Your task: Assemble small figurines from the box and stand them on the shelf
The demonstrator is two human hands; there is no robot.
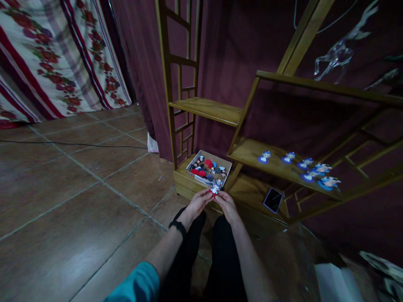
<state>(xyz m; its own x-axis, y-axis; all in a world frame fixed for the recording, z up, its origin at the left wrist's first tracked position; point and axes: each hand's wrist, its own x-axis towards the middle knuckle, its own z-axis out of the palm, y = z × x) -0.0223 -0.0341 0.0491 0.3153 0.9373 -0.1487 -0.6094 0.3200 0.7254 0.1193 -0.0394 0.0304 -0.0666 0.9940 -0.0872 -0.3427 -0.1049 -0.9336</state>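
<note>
Holds a small figure [215, 187] out ahead, at twelve o'clock from the knees [221, 230]. Pinches the red base [213, 194] from both sides: from nine o'clock with the left hand [199, 202], from three o'clock with the right hand [227, 204], both closed on it with bent fingers. Has the figure upright, at about two o'clock from the left hand and about eleven o'clock from the right. Wears a dark band [179, 228] on the left wrist and a teal sleeve [138, 283] farther up.

Has an open box [218, 157] at twelve o'clock, just beyond the figure, full of other figures [223, 169] and red discs [202, 173] in a jumble. Overlaps the near side of the box with the figure in view; cannot tell of any contact there.

Faces a wooden unit [171, 134], with blue-and-white figures [288, 158] grouped at two to three o'clock on a low shelf [245, 149]. Has a phone [273, 200] below them at three o'clock, and a clear horse [341, 52] high up between one and two. Sits before a tiled floor [94, 218], with a black cable [94, 145] toward nine o'clock and a flowered curtain [50, 58] at ten.
</note>
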